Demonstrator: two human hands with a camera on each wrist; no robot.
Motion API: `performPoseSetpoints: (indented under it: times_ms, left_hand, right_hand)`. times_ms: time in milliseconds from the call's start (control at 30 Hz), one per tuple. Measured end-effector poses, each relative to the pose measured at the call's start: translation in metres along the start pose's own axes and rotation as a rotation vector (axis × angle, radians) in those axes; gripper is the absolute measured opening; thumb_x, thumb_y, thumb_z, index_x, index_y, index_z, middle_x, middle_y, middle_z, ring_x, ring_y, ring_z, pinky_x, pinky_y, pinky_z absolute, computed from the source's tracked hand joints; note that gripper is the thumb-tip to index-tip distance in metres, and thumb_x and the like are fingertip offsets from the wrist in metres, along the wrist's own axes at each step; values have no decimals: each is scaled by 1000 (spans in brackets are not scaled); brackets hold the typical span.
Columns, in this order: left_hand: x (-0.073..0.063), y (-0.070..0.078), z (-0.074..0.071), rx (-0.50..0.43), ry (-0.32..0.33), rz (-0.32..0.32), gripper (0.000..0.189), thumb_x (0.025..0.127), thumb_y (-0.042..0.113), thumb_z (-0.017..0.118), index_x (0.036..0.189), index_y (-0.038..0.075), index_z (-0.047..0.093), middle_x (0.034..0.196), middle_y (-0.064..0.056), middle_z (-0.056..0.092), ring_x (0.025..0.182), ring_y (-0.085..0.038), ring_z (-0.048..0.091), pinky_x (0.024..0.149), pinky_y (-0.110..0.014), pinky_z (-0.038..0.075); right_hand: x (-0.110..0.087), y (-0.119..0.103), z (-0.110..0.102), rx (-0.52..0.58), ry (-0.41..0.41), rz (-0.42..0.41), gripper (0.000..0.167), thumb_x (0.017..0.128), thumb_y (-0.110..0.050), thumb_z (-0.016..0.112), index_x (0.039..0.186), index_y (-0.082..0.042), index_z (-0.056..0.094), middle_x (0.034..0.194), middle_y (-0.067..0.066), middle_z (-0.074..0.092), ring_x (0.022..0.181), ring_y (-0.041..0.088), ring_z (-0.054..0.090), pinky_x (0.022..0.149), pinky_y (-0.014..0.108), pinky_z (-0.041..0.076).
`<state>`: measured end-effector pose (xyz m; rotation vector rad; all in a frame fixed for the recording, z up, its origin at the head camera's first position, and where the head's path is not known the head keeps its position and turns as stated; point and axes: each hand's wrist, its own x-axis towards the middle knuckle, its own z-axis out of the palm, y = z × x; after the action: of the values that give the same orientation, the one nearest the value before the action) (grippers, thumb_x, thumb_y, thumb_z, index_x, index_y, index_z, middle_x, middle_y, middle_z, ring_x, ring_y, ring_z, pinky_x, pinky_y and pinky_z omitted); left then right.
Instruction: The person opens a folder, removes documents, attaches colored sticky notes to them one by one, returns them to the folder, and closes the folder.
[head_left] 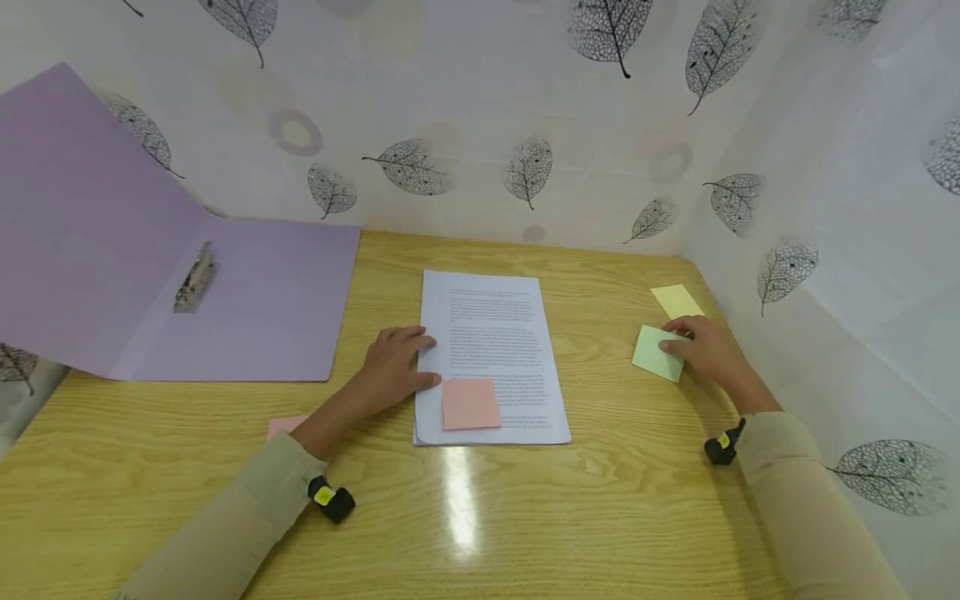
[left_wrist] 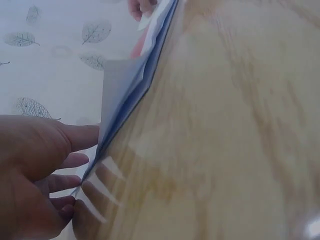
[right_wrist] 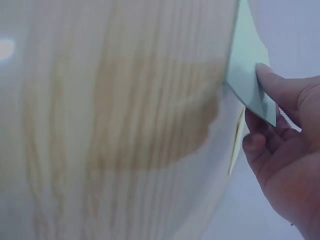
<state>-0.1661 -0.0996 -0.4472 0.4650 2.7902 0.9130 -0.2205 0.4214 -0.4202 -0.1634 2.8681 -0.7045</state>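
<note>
A white leaf-print covering (head_left: 480, 83) is hanging behind the wood-grain table (head_left: 615, 508), whose glossy top is bearing everything else. A lilac clip folder (head_left: 288, 308) is lying open at the left, its front cover tilting up and its metal clip (head_left: 193, 287) showing beside the fold.

The stack of printed sheets (head_left: 491, 329) is lying flat at the centre. It is probably going to feel light but floppy, and its loose pages are likely to be sliding over one another unless squared; two opposite edges are offering the safest hold. In the left wrist view its edges are fanning slightly apart.

The left hand (head_left: 393, 367) is resting at the stack's left edge, thumb and fingers spread and touching rather than clenching. The right hand (head_left: 701, 342) is pinching a note between thumb and fingers.

A pink sticky note (head_left: 471, 404) is lying on the stack's lower part; a second pink note (head_left: 283, 426) is peeping out from under the left forearm. The pinched green sticky note (head_left: 651, 353) is sitting at the table's right side, looking thin, nearly weightless and easily creased; a light pinch near one edge is suiting it best. A yellow sticky note (head_left: 677, 298) is lying just beyond, partly hidden by the fingers.
</note>
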Motion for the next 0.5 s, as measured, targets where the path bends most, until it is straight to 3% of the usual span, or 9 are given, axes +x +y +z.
performPoseSetpoints:
  times_ms: [167,300,400,500]
  left_hand:
    - [-1,3,-3,8,-11,-17,59,92,31,73,143,7,55,157,-20,39,145,-44,29,117,-65,24]
    - [-3,6,-5,-14,10,13,50,95,25,69,140,8,58,154,-21,44,144,-44,34,116,-65,27]
    - [-6,15,-6,-125,29,66,44,98,24,65,140,9,58,152,-15,48,144,-38,39,116,-59,32]
    - [-11,30,-4,-307,0,113,45,102,26,60,144,11,54,150,-8,50,138,-32,47,111,-54,41]
  right_hand:
    - [-7,-22,-1,119,30,31,43,101,-37,62,126,-2,62,117,20,64,86,18,58,68,30,51]
    - [-15,-49,0,213,20,22,43,101,-42,60,126,-7,64,115,10,66,85,9,58,72,27,52]
    - [-20,-75,7,335,-3,-11,42,103,-36,58,129,-3,62,116,8,65,89,11,60,78,28,54]
    - [-22,-103,18,438,-36,-40,39,104,-30,58,129,0,62,116,9,64,92,14,62,80,30,56]
